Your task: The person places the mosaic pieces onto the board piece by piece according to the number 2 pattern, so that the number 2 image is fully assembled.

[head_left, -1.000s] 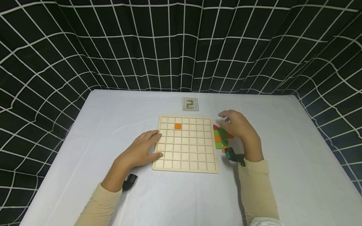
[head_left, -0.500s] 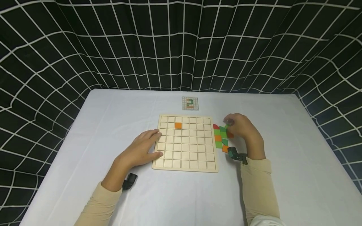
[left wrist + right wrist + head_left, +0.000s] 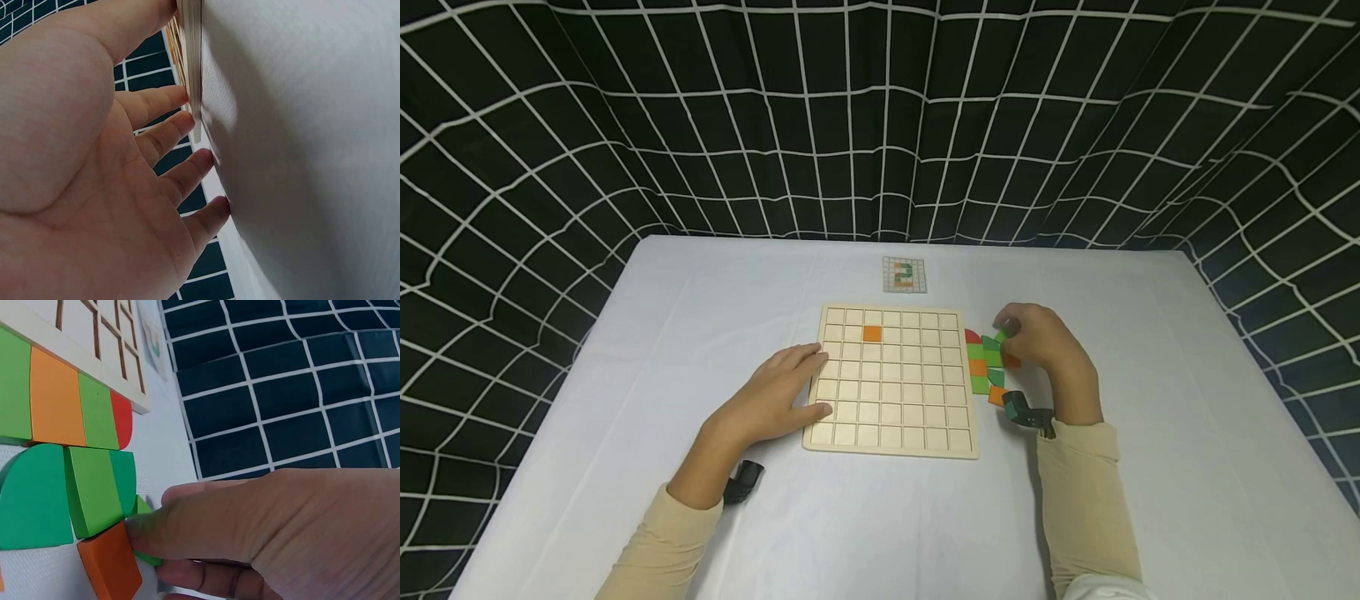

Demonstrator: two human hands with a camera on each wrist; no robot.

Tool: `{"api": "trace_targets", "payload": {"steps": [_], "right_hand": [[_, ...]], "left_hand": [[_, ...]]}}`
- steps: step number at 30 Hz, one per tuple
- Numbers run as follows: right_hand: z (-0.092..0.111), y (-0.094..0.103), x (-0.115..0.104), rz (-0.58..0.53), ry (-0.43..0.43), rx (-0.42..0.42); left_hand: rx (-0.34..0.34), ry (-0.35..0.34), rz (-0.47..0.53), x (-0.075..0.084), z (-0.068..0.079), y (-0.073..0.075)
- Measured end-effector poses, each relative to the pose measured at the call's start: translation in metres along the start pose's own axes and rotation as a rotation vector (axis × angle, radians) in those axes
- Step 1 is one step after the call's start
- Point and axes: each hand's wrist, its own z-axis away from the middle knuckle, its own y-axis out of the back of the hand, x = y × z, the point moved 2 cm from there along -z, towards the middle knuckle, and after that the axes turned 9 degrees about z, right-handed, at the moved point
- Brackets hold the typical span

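Observation:
A wooden grid board (image 3: 891, 387) lies on the white table, with one orange square tile (image 3: 872, 334) in a cell near its upper left. My left hand (image 3: 772, 398) rests against the board's left edge, fingers spread, thumb over the lower left corner. Right of the board, my right hand (image 3: 1043, 335) pinches a light green block (image 3: 143, 505) between thumb and fingers; the thumb hides most of it, so its shape is unclear. Beside it in the right wrist view lie an orange block (image 3: 111, 561), a light green block (image 3: 94, 490) and a dark green rounded block (image 3: 36, 499).
More blocks sit against the board's right edge, including a red rounded one (image 3: 121, 419) and an orange one (image 3: 56, 394). Behind the board is a small pattern card (image 3: 904, 275) with a coloured figure on a grid. A black curtain (image 3: 880, 125) with white lines surrounds the table.
My right hand has moved slightly right and down onto the blocks, and its fingers have closed on a light green block. Over the last half second it barely moves. My left hand stays put.

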Motion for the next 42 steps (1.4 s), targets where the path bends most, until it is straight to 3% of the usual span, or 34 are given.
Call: {"api": "trace_targets", "payload": {"steps": [12, 23, 32, 42], "right_hand": [[-0.001, -0.001, -0.003, -0.006, -0.024, -0.008], [-0.002, -0.001, -0.006, -0.003, 0.009, 0.031], [-0.004, -0.001, -0.011, -0.010, 0.072, 0.038], [-0.004, -0.005, -0.028, -0.018, 0.204, 0.085]], "left_hand": [[-0.006, 0.010, 0.008, -0.002, 0.001, 0.000], [-0.004, 0.003, 0.009, -0.002, 0.001, 0.001], [-0.007, 0.008, 0.013, -0.003, 0.001, 0.000], [-0.010, 0.004, 0.003, -0.003, 0.000, -0.001]]}}
